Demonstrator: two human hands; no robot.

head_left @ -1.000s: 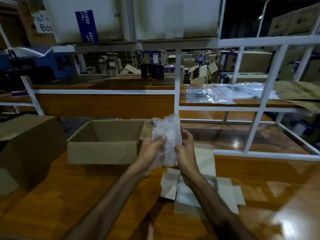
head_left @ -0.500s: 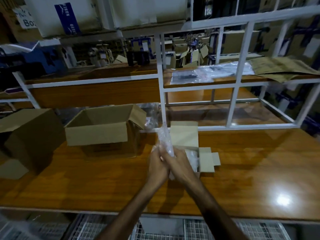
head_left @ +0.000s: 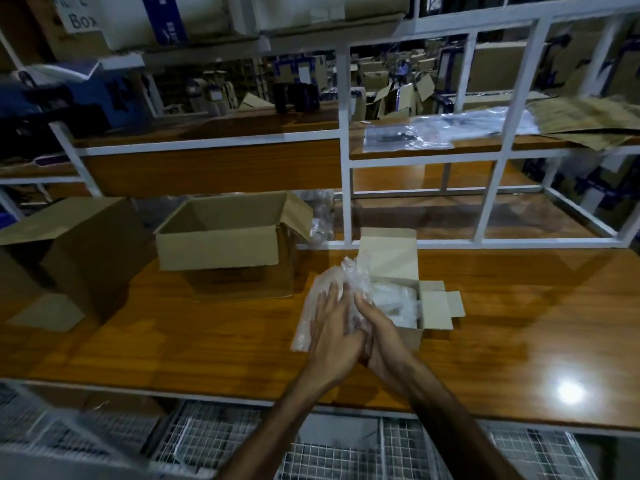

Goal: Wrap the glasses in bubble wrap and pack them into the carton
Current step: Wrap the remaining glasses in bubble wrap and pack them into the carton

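A sheet of clear bubble wrap (head_left: 323, 289) lies partly flat on the wooden table, its far end bunched up. My left hand (head_left: 330, 325) presses on it with straight fingers. My right hand (head_left: 372, 322) is beside it, fingers curled round the bunched wrap; I cannot tell whether a glass is inside. Just right of my hands stands a small open white carton (head_left: 389, 258) with wrapped items inside. A larger open brown carton (head_left: 221, 244) stands to the left behind.
Another brown carton (head_left: 72, 247) lies on its side at the far left. A white metal shelf frame (head_left: 344, 161) rises behind the table, with plastic bags (head_left: 422, 133) and flat cardboard (head_left: 585, 123) on its shelf. More bubble wrap (head_left: 320, 216) lies behind the large carton.
The bubble wrap was held upright in the air between both hands; it has come down onto the table, and my left hand now lies flat on it. The view has pulled back.
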